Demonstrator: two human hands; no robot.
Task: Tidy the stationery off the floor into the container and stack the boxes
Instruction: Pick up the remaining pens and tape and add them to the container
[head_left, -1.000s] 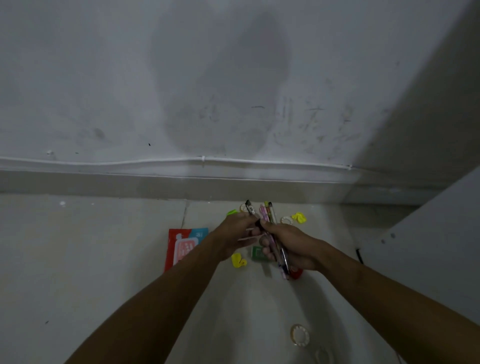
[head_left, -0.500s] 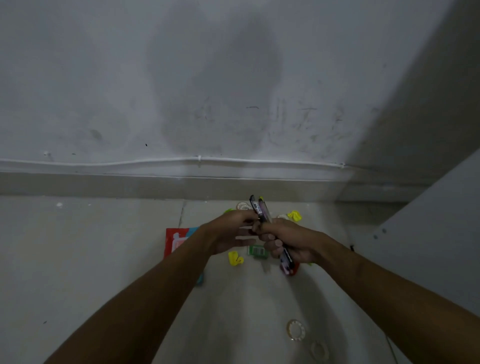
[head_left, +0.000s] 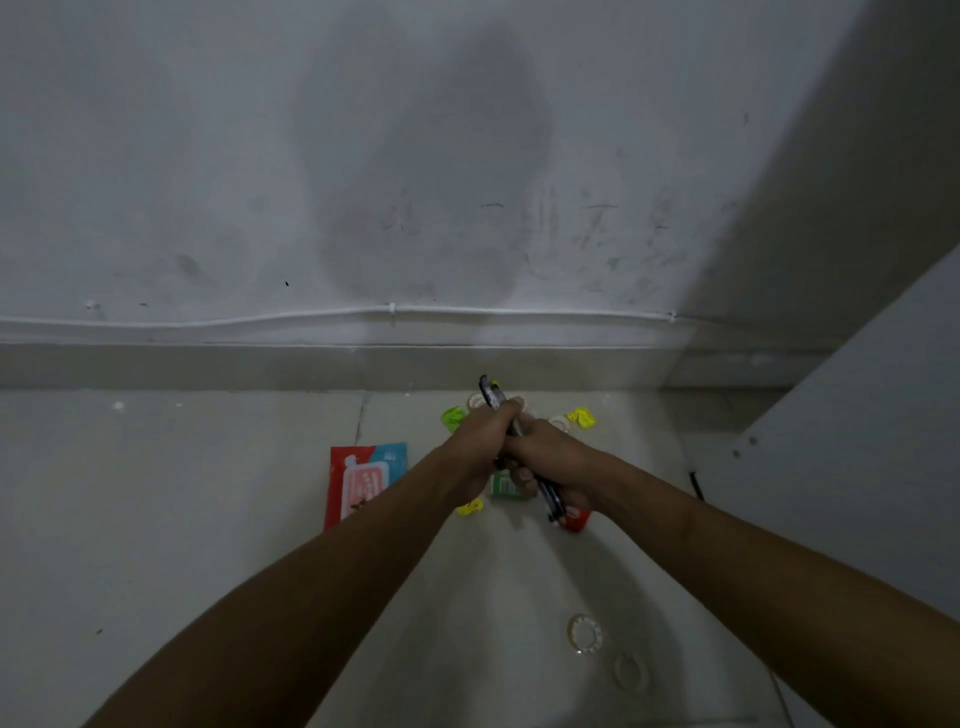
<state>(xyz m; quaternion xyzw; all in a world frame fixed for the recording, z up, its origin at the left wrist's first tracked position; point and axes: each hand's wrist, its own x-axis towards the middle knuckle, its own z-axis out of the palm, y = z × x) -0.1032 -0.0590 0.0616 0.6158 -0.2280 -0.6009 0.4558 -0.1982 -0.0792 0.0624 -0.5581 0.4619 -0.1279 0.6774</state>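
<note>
Both hands meet over the floor and hold a bundle of pens (head_left: 492, 395). My left hand (head_left: 480, 447) grips the upper part of the bundle, and my right hand (head_left: 553, 465) grips the lower part, whose dark ends stick out below. Under the hands lie a red and blue packet (head_left: 361, 478), a small green box (head_left: 503, 486), a red item (head_left: 577, 519) and a yellow clip (head_left: 470, 507). More clips lie beyond: a green clip (head_left: 453, 417) and a yellow clip (head_left: 583, 417). No container is in view.
Two clear tape rings (head_left: 585, 633) lie on the pale floor nearer to me, at the lower right. The wall with a white cable (head_left: 260, 318) runs across behind the items. A white panel (head_left: 857, 415) slants in at the right.
My left hand has closed round the top of the pen bundle, pressing the pens together; before, it only touched them with its fingertips. The view has shifted slightly.
</note>
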